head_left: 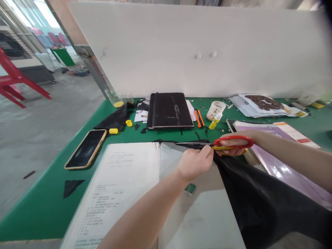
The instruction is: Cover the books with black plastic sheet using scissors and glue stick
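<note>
My right hand (234, 143) grips scissors (233, 139) with red and yellow handles; their blades point left along the top edge of an open book (129, 180). Black cloth-like sheeting (259, 193) lies under the book's right side and spreads toward the lower right. With its fingers pinched, my left hand (195, 162) holds the sheeting's edge just below the blades, above the book's pale right page. A small green scrap (190, 188) sits on that page. The exact place where the blades meet the sheeting is partly hidden.
Behind the book are a black notebook (169, 110), an orange cutter (199, 118), a glue stick (215, 121) and a clear cup (216, 109). A phone (85, 149) lies left. Purple-covered books (280, 155) lie under my right forearm. A white panel (181, 52) stands behind.
</note>
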### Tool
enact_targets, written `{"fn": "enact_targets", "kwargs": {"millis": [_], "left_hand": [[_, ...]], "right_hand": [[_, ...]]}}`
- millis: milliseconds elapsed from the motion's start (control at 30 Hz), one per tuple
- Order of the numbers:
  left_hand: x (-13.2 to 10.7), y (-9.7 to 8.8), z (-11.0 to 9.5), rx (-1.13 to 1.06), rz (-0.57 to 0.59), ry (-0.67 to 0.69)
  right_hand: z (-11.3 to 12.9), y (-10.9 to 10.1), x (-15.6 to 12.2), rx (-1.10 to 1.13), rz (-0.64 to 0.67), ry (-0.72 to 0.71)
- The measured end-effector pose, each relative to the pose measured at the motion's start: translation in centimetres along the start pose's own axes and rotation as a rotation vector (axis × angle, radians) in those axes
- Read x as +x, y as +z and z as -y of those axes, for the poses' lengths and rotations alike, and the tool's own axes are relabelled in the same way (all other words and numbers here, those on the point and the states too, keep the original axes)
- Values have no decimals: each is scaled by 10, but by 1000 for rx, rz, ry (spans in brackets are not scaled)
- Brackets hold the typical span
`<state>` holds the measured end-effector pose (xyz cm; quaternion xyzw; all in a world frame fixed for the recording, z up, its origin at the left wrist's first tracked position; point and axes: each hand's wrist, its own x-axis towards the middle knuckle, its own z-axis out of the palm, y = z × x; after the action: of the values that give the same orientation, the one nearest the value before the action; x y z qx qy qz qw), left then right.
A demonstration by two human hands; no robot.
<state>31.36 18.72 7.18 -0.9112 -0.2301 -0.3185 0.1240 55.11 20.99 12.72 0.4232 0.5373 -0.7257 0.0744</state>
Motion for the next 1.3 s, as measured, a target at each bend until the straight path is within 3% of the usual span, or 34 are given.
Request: {"fn": "enact_targets", "kwargs": {"millis": [200,300,567,967,1167,1300], "left_hand": [[0,-1,-3,12,-86,13],[0,-2,-2,1,-112,19],[0,-2,-1,1,-20,30],[1,-3,-1,10,-12,34],[0,-1,-2,-12,-88,57],[1,-1,-2,-24,-100,53]], "right_hand": [[-10,-2,2,-70,-90,50],[-13,-1,2,-42,-54,24],[-12,-1,1,61,129,-32],[-19,-6,3,11,95,-150],[-30,-14,11,137,112,-57],[-27,-11,13,92,3,14]]}}
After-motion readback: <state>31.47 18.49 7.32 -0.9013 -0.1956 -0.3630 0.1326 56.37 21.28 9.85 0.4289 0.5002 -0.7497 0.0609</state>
